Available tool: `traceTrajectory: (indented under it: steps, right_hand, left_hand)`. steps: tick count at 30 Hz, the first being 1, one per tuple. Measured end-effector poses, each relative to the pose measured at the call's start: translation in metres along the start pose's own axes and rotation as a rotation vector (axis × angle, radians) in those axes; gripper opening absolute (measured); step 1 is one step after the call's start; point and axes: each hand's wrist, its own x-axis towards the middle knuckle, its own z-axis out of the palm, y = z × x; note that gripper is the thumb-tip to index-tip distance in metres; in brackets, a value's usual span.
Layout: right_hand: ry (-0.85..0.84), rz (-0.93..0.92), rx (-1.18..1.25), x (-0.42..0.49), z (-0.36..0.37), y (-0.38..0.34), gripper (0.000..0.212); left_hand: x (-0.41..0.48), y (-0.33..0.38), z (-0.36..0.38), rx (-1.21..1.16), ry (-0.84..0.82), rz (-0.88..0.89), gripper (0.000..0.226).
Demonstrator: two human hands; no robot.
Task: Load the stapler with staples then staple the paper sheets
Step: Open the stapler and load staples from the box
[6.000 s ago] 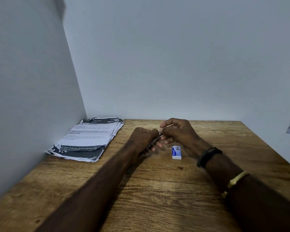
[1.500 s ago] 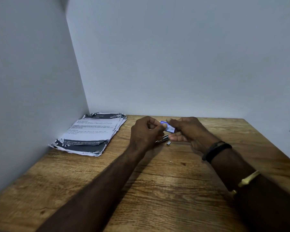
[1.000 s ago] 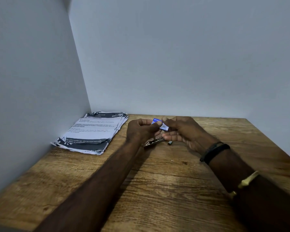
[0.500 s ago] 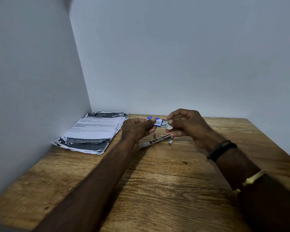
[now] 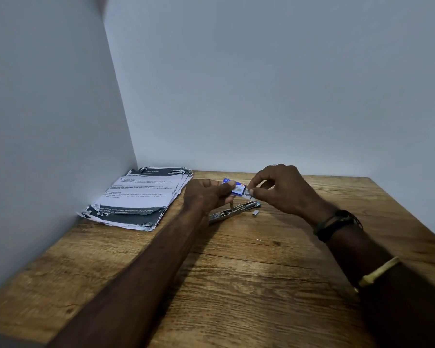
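Just above the frame's centre, the left hand (image 5: pixel 206 197) pinches a small blue-and-white cardboard staple box (image 5: pixel 234 188) between thumb and forefinger, held clear of the wooden worktop (image 5: pixel 236 272). The right hand (image 5: pixel 284 192) meets it from the right, its grip pressed together on the box's slid-out inner tray or a strip of staples; which one is too small to tell. Directly below lies the slim silver metal stapler (image 5: pixel 232 210), opened out flat. A small grey staple piece (image 5: pixel 255 213) sits just beside its right end. The printed paper sheets (image 5: pixel 138 197) wait in a stack at centre left against the wall. Loading looks only begun: staples are coming out, none visibly seated, and closing and stapling remain
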Motion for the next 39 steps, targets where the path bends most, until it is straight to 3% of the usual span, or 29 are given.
traceTrajectory:
  steps: [6,19,31,39]
  right_hand:
    - [-0.057,-0.03,-0.047,0.0,-0.005,-0.001,0.012]
    - [-0.215,0.01,-0.28,0.0,-0.006,-0.007,0.004]
    - [-0.172,-0.011,-0.196,-0.002,-0.008,-0.005,0.007]
    - [-0.199,-0.027,-0.148,-0.005,-0.013,-0.009,0.022]
  left_hand:
    - [0.0,-0.002,0.002,0.046,-0.017,-0.015,0.022]
    - [-0.003,-0.006,0.002,0.104,-0.066,-0.003,0.023]
    - [-0.003,-0.005,0.002,0.069,-0.049,-0.028,0.021]
    - [-0.004,-0.004,0.001,0.105,-0.059,-0.025,0.024]
